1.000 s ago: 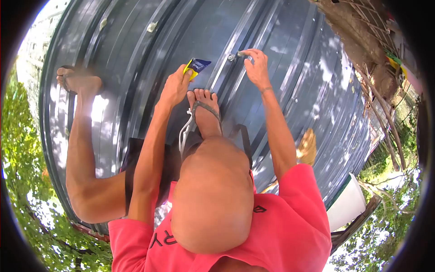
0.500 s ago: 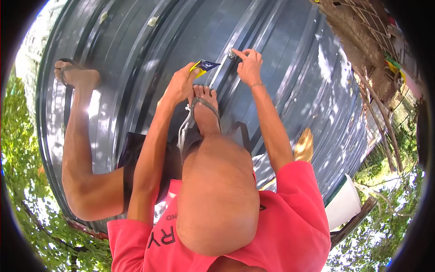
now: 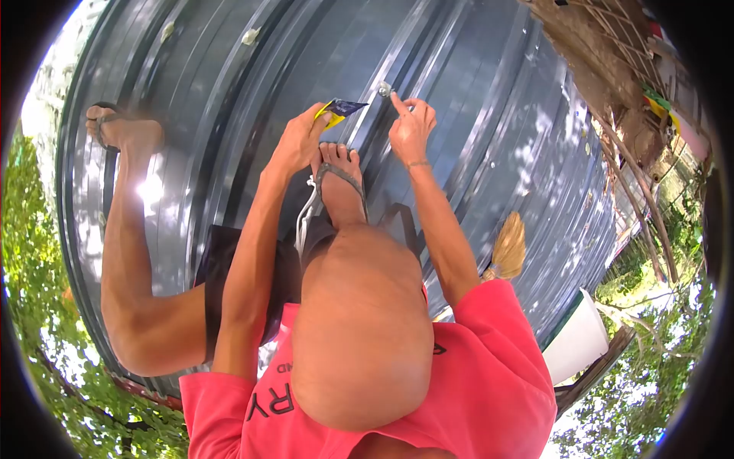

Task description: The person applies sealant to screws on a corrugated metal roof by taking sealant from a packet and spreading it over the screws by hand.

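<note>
Left hand grips packet, near screw on roof. Right hand: index finger extended at screw, others curled; cannot tell if grasping anything. Broom near right forearm.

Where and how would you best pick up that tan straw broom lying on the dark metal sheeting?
Probably by the narrow neck of the tan straw broom, from above and from the person's right, with fingers closing across it. The straw fans out wide beyond the neck, so gripping there would be bulkier. The bare right arm crowds the neck's other side.
</note>
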Demonstrator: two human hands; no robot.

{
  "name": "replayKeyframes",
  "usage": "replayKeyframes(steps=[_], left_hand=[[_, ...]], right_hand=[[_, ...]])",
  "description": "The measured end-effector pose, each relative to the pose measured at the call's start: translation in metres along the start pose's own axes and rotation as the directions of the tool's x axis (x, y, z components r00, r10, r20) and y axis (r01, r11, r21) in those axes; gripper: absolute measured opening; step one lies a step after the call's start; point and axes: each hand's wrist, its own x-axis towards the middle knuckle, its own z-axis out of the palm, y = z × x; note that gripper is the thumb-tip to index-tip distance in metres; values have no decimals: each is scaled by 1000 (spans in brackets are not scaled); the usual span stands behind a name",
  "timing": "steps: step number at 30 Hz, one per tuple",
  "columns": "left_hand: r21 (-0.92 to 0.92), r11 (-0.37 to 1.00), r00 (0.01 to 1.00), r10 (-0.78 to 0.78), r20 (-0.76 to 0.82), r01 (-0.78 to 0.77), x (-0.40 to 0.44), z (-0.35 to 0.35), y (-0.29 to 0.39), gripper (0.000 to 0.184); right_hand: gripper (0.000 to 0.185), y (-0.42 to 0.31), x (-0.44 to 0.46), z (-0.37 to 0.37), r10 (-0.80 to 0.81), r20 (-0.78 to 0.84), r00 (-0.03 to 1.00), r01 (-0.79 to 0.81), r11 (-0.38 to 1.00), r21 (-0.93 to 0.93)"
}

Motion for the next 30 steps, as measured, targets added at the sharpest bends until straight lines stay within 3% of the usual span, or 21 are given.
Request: replayKeyframes(steps=[2,5,14,20,26,30], left_hand=[[-5,1000,1000,-11,-11,11,-4,0,0,32],[-15,999,999,-33,-21,33,-3,-1,4,31],[-27,998,998,-59,-26,59,-2,-5,0,32],[-7,999,999,-39,-22,39,-1,-3,-6,33],[-26,998,998,-65,-6,65,-4,-6,1,32],[-22,998,998,-53,-24,53,-3,-7,-4,32]], right_hand=[[57,3,14,-1,82,-19,996,-81,994,72],[53,9,34,4,52,69,996,-56,997,53],[45,11,50,3,-242,75,967,245,969,-24],[50,-2,32,-8,-331,137,934,356,899,-255],[52,7,43,-7,-317,96,944,331,896,-297],[58,13,30,-7,-159,143,977,184,965,-188]])
